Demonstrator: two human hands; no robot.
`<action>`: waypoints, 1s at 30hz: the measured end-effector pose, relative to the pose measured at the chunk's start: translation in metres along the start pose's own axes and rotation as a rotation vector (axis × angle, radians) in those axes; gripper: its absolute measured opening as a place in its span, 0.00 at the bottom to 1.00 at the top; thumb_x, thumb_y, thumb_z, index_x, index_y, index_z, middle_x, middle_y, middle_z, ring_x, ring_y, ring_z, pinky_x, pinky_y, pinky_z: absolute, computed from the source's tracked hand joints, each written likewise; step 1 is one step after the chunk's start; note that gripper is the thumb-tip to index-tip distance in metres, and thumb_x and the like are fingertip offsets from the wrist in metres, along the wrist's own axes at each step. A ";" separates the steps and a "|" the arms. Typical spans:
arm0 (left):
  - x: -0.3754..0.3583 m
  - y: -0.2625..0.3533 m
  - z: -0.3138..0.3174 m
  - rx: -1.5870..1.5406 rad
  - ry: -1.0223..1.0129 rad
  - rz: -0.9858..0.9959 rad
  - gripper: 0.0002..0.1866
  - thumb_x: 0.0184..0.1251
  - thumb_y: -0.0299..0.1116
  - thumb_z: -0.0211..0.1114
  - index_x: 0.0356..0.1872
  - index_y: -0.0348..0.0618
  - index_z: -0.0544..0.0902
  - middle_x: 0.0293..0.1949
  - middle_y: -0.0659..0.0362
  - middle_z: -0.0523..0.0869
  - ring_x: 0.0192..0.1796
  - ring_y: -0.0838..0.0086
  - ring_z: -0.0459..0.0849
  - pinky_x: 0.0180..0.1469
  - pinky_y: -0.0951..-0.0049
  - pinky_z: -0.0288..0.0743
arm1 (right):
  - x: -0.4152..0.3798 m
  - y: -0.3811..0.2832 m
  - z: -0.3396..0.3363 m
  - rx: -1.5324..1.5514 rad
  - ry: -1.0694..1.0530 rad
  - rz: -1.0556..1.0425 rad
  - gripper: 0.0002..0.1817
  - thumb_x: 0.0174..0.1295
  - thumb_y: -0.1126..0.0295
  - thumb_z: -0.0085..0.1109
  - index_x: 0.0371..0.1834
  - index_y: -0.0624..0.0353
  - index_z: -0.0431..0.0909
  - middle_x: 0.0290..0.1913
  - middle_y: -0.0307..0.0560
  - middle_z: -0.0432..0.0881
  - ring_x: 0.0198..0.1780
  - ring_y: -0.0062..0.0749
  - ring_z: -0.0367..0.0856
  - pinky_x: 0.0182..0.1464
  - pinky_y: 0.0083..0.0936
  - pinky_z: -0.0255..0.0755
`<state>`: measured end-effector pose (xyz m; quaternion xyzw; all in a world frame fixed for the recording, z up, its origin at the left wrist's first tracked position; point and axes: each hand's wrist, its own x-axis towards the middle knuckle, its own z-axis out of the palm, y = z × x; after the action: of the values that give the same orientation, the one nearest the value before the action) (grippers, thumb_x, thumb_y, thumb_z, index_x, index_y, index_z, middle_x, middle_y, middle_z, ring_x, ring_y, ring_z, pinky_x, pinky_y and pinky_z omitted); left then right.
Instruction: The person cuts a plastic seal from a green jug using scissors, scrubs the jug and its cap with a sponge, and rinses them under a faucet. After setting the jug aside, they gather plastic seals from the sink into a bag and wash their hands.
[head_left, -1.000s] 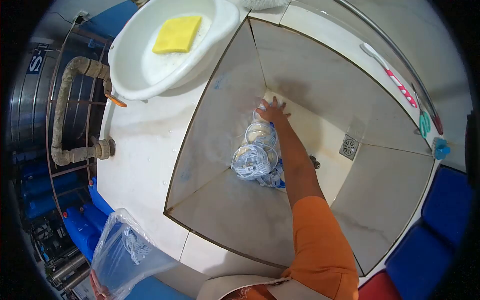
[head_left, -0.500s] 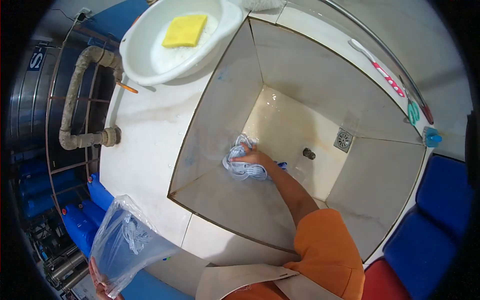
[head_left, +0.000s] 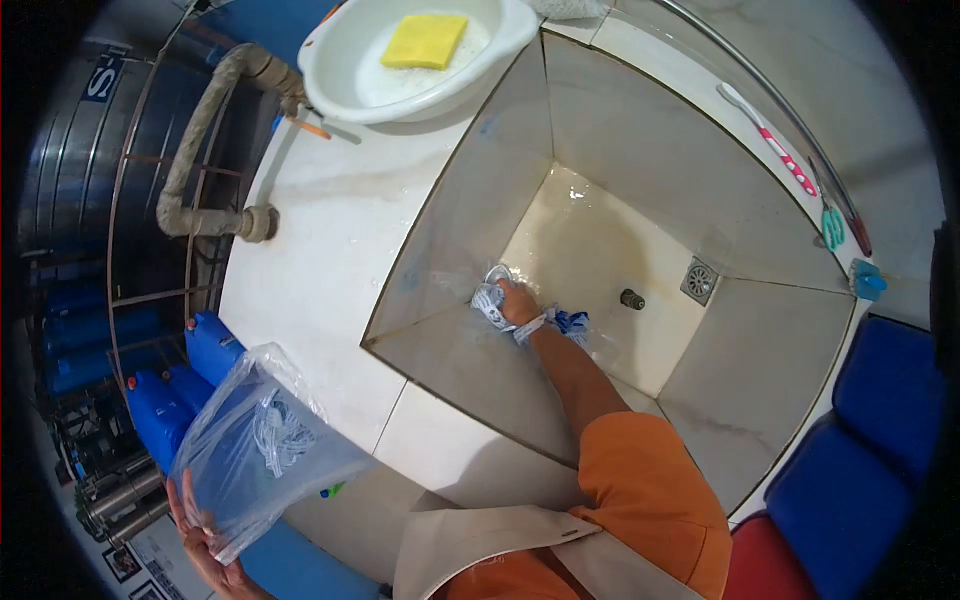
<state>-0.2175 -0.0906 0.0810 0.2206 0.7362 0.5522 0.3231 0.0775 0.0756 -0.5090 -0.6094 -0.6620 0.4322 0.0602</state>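
My right hand reaches into the sink, its fingers closed on a loose bundle of white and blue cord-like strips. A darker blue end of the bundle lies by my wrist on the sink floor. Out to the left, my left hand grips the lower part of a clear plastic bag. Similar white-blue strips show through the bag. The fingertips of my right hand are partly hidden among the strips.
A white basin with a yellow sponge stands on the counter. A toothbrush, scissors and a blue brush line the far rim. Blue jerrycans stand at left, blue seats at right.
My right hand has shifted slightly along the sink corner, and the strips are gathered differently, with more blue showing. The camera view has moved a little; my left hand still holds the bag.
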 end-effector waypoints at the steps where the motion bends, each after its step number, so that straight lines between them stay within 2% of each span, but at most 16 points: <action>1: -0.001 0.002 -0.002 0.086 -0.027 -0.016 0.41 0.42 0.22 0.47 0.67 0.37 0.51 0.65 0.45 0.59 0.68 0.59 0.58 0.61 0.65 0.69 | -0.002 -0.003 -0.006 0.089 0.007 -0.015 0.30 0.45 0.66 0.59 0.57 0.49 0.67 0.42 0.64 0.78 0.43 0.53 0.78 0.45 0.40 0.72; 2: -0.003 0.003 -0.002 0.085 -0.018 -0.015 0.41 0.42 0.22 0.47 0.67 0.37 0.51 0.65 0.45 0.59 0.68 0.59 0.58 0.61 0.65 0.69 | -0.009 0.000 -0.015 0.194 -0.006 -0.006 0.25 0.44 0.67 0.59 0.51 0.54 0.73 0.32 0.56 0.81 0.40 0.47 0.80 0.44 0.39 0.73; 4: -0.008 0.003 0.007 0.035 0.084 0.016 0.44 0.37 0.15 0.41 0.67 0.38 0.52 0.63 0.46 0.64 0.20 0.87 0.72 0.13 0.92 0.61 | -0.009 0.020 -0.011 0.240 0.039 -0.080 0.25 0.44 0.67 0.60 0.50 0.56 0.74 0.34 0.56 0.81 0.40 0.47 0.80 0.43 0.37 0.73; 5: -0.008 0.002 -0.006 0.025 0.093 0.019 0.44 0.37 0.15 0.41 0.67 0.38 0.52 0.63 0.46 0.64 0.20 0.87 0.72 0.13 0.92 0.61 | -0.009 0.027 -0.012 0.289 0.089 -0.143 0.24 0.43 0.66 0.61 0.48 0.57 0.74 0.35 0.56 0.81 0.40 0.46 0.81 0.43 0.36 0.73; 7: -0.003 0.003 -0.036 0.228 -0.067 0.000 0.38 0.46 0.19 0.43 0.67 0.38 0.53 0.63 0.46 0.64 0.21 0.82 0.77 0.18 0.85 0.73 | -0.035 -0.003 -0.080 0.420 -0.001 0.044 0.23 0.45 0.66 0.59 0.48 0.58 0.75 0.43 0.57 0.80 0.47 0.46 0.78 0.48 0.35 0.71; 8: -0.010 0.005 -0.010 0.269 0.031 0.019 0.38 0.47 0.17 0.41 0.67 0.41 0.55 0.61 0.48 0.67 0.11 0.92 0.59 0.07 0.89 0.56 | -0.014 0.027 -0.068 0.677 0.005 -0.052 0.22 0.45 0.67 0.60 0.47 0.59 0.75 0.43 0.57 0.80 0.46 0.45 0.79 0.48 0.34 0.72; 9: -0.011 0.010 -0.008 0.259 0.033 0.022 0.38 0.47 0.17 0.41 0.67 0.41 0.55 0.61 0.48 0.67 0.11 0.92 0.59 0.07 0.89 0.56 | -0.009 0.028 -0.074 0.934 0.010 -0.148 0.22 0.45 0.67 0.60 0.47 0.60 0.75 0.43 0.56 0.79 0.45 0.43 0.79 0.47 0.33 0.72; 10: -0.013 0.014 -0.010 0.380 0.005 -0.009 0.39 0.45 0.16 0.39 0.67 0.43 0.55 0.61 0.49 0.68 0.13 0.90 0.63 0.10 0.89 0.57 | -0.011 0.040 -0.090 0.964 -0.036 -0.093 0.22 0.45 0.68 0.60 0.47 0.60 0.75 0.44 0.56 0.79 0.45 0.43 0.79 0.47 0.33 0.72; 11: -0.014 0.017 -0.014 0.500 -0.023 -0.041 0.40 0.44 0.15 0.38 0.68 0.46 0.56 0.61 0.50 0.68 0.15 0.88 0.67 0.12 0.90 0.59 | -0.027 0.022 -0.124 0.996 -0.070 -0.068 0.22 0.45 0.68 0.60 0.47 0.60 0.75 0.44 0.56 0.79 0.45 0.43 0.79 0.47 0.33 0.72; 13: -0.012 0.012 -0.022 0.516 -0.032 -0.012 0.40 0.46 0.15 0.39 0.68 0.48 0.55 0.61 0.51 0.68 0.14 0.88 0.65 0.11 0.89 0.57 | -0.054 -0.009 -0.174 1.077 -0.110 -0.094 0.22 0.45 0.68 0.60 0.47 0.61 0.75 0.44 0.56 0.79 0.45 0.44 0.79 0.47 0.34 0.72; 15: -0.010 0.010 -0.034 0.613 -0.085 0.020 0.40 0.46 0.15 0.39 0.68 0.49 0.56 0.61 0.50 0.69 0.14 0.89 0.65 0.10 0.88 0.56 | -0.083 -0.045 -0.218 1.137 -0.128 -0.165 0.22 0.45 0.69 0.60 0.47 0.61 0.74 0.44 0.56 0.78 0.45 0.44 0.79 0.46 0.34 0.72; 17: -0.013 0.010 -0.039 0.577 -0.070 0.025 0.40 0.45 0.15 0.40 0.68 0.49 0.57 0.61 0.50 0.70 0.14 0.89 0.66 0.11 0.88 0.56 | -0.114 -0.086 -0.256 1.162 -0.128 -0.260 0.22 0.46 0.69 0.59 0.47 0.61 0.74 0.45 0.56 0.78 0.45 0.44 0.79 0.46 0.34 0.72; 20: -0.011 0.001 -0.061 0.500 -0.227 0.029 0.42 0.41 0.15 0.43 0.67 0.49 0.57 0.61 0.51 0.70 0.16 0.86 0.68 0.13 0.86 0.59 | -0.167 -0.167 -0.297 1.158 -0.149 -0.455 0.22 0.46 0.70 0.59 0.47 0.61 0.74 0.45 0.56 0.78 0.45 0.45 0.78 0.45 0.34 0.73; 26: -0.015 -0.013 -0.093 0.372 -0.292 0.045 0.43 0.40 0.14 0.44 0.67 0.48 0.57 0.62 0.54 0.69 0.16 0.83 0.70 0.12 0.85 0.58 | -0.251 -0.351 -0.297 0.920 -0.422 -0.895 0.22 0.46 0.71 0.58 0.47 0.62 0.73 0.46 0.56 0.77 0.44 0.46 0.78 0.44 0.35 0.73; 30: -0.025 -0.017 -0.114 0.305 -0.372 0.058 0.42 0.42 0.15 0.46 0.68 0.47 0.56 0.63 0.54 0.68 0.17 0.83 0.71 0.13 0.84 0.60 | -0.249 -0.443 -0.215 0.480 -0.701 -1.114 0.21 0.46 0.72 0.58 0.48 0.62 0.73 0.47 0.56 0.76 0.44 0.47 0.78 0.44 0.35 0.74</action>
<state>-0.2817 -0.1892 0.0917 0.3860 0.7322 0.3936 0.4000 -0.0643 0.0202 0.0211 0.0260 -0.7423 0.6424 0.1887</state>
